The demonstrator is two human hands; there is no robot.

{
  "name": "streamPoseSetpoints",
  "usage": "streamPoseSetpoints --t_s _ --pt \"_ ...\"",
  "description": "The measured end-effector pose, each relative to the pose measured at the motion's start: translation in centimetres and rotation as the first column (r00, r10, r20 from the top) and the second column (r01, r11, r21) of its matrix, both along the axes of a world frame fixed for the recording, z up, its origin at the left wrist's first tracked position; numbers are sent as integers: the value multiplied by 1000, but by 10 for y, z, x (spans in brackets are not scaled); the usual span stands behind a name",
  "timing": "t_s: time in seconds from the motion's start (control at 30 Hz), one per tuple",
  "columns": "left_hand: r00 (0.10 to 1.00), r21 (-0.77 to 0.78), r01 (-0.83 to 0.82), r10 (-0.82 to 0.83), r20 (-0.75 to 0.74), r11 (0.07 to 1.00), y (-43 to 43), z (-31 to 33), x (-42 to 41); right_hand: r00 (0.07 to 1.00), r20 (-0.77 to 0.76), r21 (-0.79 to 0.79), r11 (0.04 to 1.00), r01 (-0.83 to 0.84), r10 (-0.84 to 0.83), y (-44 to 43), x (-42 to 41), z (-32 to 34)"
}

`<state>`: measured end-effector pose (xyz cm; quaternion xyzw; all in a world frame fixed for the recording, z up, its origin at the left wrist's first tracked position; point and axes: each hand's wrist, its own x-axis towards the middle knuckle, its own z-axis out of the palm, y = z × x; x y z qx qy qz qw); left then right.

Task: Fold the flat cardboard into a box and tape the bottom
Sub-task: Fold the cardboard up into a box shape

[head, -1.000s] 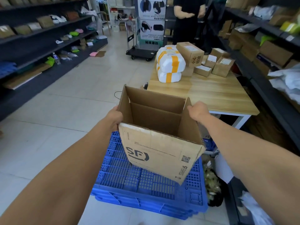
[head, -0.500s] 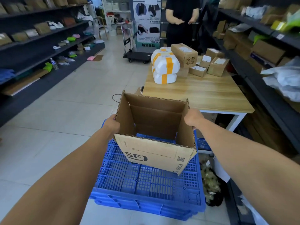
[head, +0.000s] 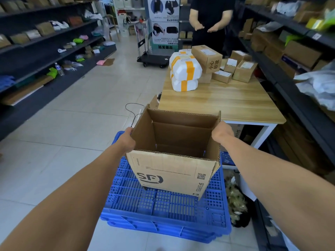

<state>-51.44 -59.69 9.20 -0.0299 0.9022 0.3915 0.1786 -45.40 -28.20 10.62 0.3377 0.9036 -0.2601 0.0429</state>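
Left hand: the left hand grips the rim of the left wall of a brown corrugated cardboard box. Its fingers are mostly hidden behind the wall.
Right hand: the right hand is curled over the rim of the opposite, right wall. The two hands are apart, with the box's full width between them.
Box: it is squared up with its mouth open towards the camera and tilted a little. A black logo and a small printed code show on the near face. Slivers of blue show through at the inner bottom.
Box position: it is over the far half of a blue slatted plastic crate on the tiled floor. Whether it rests on the crate or hangs just above it cannot be told.
Table: a light wooden table with white legs stands just beyond the box, its near edge behind the box's far wall.
Far-left corner of the table: stacked white foam parcels banded with orange tape.
Far edge of the table: several sealed brown cardboard parcels with white labels, just beside the foam ones.
Behind the table: a person in black clothing, and to the left a black flat trolley.
Sides: dark shelving holding parcels and bags lines both walls.
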Motion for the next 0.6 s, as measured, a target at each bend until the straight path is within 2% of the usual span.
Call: streamPoseSetpoints --t_s 0.1,0.27,0.47,0.6 --pt "998 -16 68 -67 20 998 4 1 1 1000 23 -50 999 -13 15 0 0 -5" --pt "991 14 129 -128 -42 992 2 2 -1 999 -24 -100 994 -49 46 0 1 -7" --pt "976 40 208 -206 -66 977 2 2 -7 980 -166 15 994 -106 107 0 -13 -3" --pt "970 51 239 -237 -51 970 0 2 -13 974 -75 71 976 -206 212 3 -27 -3"
